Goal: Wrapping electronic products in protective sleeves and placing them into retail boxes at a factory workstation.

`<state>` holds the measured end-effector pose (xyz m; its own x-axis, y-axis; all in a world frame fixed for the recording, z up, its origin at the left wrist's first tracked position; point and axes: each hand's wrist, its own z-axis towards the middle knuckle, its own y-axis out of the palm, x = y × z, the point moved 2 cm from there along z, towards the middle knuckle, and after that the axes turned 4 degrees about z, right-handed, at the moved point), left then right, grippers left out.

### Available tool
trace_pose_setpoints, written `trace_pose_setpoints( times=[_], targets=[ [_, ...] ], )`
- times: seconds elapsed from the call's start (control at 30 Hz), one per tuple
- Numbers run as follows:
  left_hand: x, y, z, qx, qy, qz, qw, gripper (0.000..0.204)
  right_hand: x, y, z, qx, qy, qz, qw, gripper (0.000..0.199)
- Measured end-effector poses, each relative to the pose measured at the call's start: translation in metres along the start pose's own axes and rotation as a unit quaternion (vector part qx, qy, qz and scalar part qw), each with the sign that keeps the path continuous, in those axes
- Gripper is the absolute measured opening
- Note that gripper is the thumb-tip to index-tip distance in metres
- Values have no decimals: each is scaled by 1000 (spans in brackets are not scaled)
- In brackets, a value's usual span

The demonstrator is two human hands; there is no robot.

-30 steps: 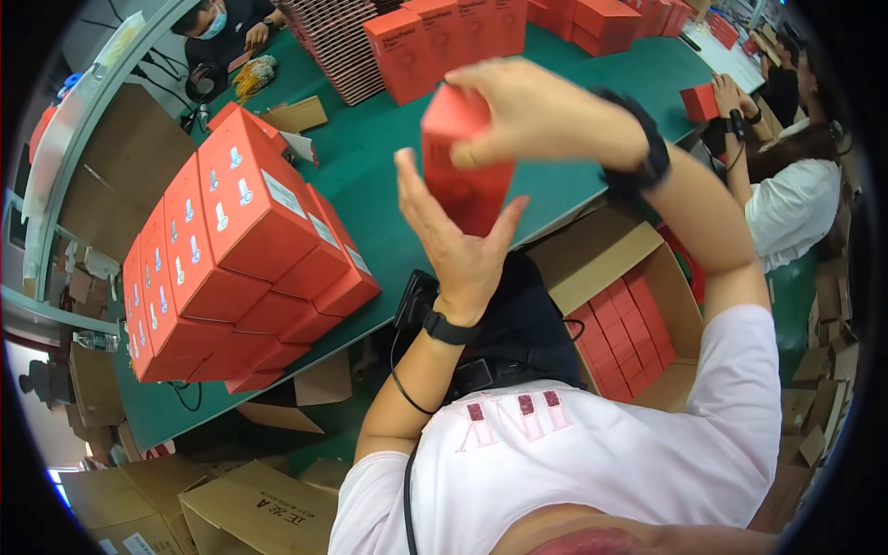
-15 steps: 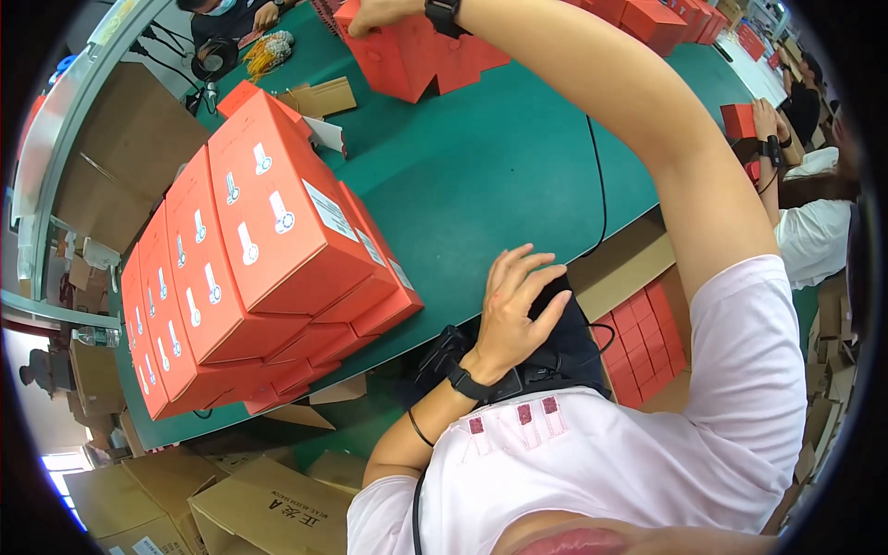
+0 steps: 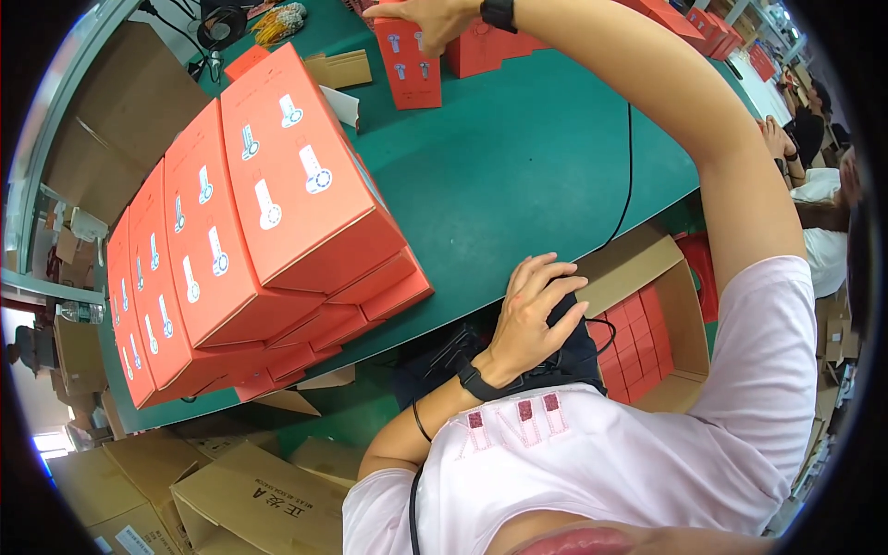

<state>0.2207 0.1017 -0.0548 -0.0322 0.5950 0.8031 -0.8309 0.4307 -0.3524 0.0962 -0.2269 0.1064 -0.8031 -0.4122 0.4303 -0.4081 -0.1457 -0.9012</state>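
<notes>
The green tabletop (image 3: 518, 176) carries everything; along its left edge leans a big slanted stack of orange-red cartons (image 3: 250, 231), each resting on the next, the lowest ones jutting past the near edge; a brown cardboard box (image 3: 647, 277) of small red packs sits below the near edge at the right. At the far edge stands a slim red box (image 3: 408, 63), upright, its long axis vertical, its printed face turned toward the person. The right hand (image 3: 421, 16) is stretched out over it, fingers closed on its top end, pinching it; the left hand (image 3: 532, 319) lies loosely spread, holding nothing, on the dark lap just under the near edge. Risk, as I judge it: the grip is high on a tall narrow box, so a sideways tug could tip it into the red boxes just beside it; a brush of the arm could also slide the leaning stack.
</notes>
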Motion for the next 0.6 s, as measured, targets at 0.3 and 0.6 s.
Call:
trace_pose_setpoints(
  times=[0.3,0.6],
  targets=[
    [4,1,-9,-1,0,5,1000,28,-20,-56,-12,-23,140,166,976,82],
    [0,-1,-10,-2,-22,0,1000,28,-11,-40,3,-46,189,172,966,72]
  ],
)
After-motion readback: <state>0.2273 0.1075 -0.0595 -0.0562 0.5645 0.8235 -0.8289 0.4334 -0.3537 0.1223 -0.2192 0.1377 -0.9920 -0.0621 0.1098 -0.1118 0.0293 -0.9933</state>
